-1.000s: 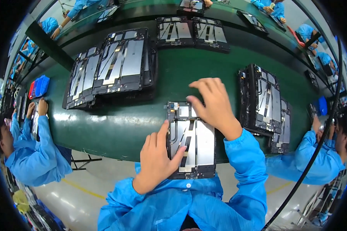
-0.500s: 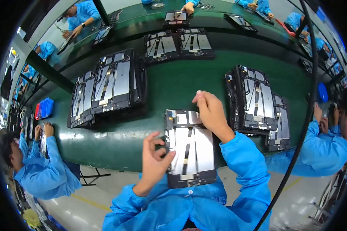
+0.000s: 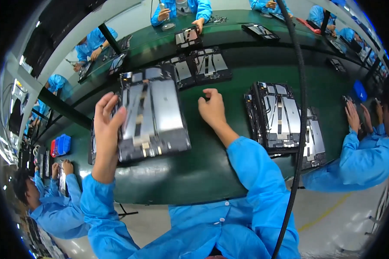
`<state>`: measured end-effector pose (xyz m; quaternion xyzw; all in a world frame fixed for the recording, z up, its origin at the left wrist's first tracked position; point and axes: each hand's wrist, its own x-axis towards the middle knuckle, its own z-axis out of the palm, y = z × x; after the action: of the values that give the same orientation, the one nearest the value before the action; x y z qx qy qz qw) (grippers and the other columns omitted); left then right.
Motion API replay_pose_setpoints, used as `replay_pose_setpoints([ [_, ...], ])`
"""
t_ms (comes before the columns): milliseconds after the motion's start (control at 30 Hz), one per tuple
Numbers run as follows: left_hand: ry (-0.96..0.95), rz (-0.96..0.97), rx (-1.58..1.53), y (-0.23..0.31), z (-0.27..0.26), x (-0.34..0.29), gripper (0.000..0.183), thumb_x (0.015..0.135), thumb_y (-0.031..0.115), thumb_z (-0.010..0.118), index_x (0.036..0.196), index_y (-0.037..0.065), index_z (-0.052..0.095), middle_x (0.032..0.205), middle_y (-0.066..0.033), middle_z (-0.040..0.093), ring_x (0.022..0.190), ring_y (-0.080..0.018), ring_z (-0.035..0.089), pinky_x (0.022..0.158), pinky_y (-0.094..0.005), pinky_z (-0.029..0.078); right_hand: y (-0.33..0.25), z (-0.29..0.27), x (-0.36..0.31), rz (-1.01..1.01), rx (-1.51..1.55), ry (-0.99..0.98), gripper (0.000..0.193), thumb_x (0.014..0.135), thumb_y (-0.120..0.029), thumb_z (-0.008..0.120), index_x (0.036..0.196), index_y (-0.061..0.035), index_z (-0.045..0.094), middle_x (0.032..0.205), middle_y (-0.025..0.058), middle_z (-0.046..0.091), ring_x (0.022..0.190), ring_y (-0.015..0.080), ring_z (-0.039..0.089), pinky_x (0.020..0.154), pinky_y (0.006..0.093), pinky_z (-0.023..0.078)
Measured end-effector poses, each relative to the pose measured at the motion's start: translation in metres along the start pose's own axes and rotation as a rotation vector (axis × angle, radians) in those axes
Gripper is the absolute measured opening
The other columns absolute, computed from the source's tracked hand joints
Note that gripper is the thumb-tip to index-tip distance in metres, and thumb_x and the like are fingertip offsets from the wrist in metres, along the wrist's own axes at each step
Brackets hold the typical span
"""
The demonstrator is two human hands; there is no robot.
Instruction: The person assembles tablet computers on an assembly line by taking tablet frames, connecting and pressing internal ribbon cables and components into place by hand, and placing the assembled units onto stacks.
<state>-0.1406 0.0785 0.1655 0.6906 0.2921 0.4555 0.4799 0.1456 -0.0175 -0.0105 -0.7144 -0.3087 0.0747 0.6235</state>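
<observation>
Moved leftward, the flat device (image 3: 162,111) is between hands: left hand (image 3: 105,131) gripping its edge, right hand (image 3: 213,111) half-open, apart.

A blue bin (image 3: 63,144) stands at left, and a black cable (image 3: 304,90) hangs right of centre.

One left hand (image 3: 106,129) and one right hand (image 3: 212,110) are counted on the wearer. One opened device (image 3: 153,114) is held by the left. Two more devices (image 3: 209,64) are set side by side beyond it. Two upturned faces are shown in the right-side pile (image 3: 281,114); its layers cannot be counted. One black cable (image 3: 301,86) is seen.
</observation>
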Motion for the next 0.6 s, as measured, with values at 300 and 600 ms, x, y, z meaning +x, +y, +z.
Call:
replay_pose_setpoints([
  [300, 0.182, -0.461, -0.248, -0.116, -0.126, 0.262, 0.023, 0.104, 0.008, 0.072, 0.125, 0.000, 0.065, 0.109, -0.0101, 0.069, 0.094, -0.0250, 0.070, 0.088, -0.0434, 0.064, -0.014, 0.073, 0.022, -0.392, -0.379, 0.033, 0.037, 0.094, -0.011, 0.073, 0.131, -0.0028, 0.069, 0.121, 0.0206, 0.063, 0.116, 0.0405, 0.059, 0.099, 0.0541, 0.047],
  [600, 0.391, -0.657, 0.102, -0.223, -0.056, 0.358, 0.035, 0.103, 0.016, 0.068, 0.137, 0.008, 0.064, 0.126, -0.0155, 0.070, 0.114, -0.0345, 0.073, 0.086, -0.0573, 0.065, 0.005, 0.049, 0.041, -0.221, -0.509, -0.057, 0.047, 0.093, -0.013, 0.076, 0.139, -0.0049, 0.067, 0.120, 0.0188, 0.062, 0.116, 0.0386, 0.060, 0.099, 0.0522, 0.048],
])
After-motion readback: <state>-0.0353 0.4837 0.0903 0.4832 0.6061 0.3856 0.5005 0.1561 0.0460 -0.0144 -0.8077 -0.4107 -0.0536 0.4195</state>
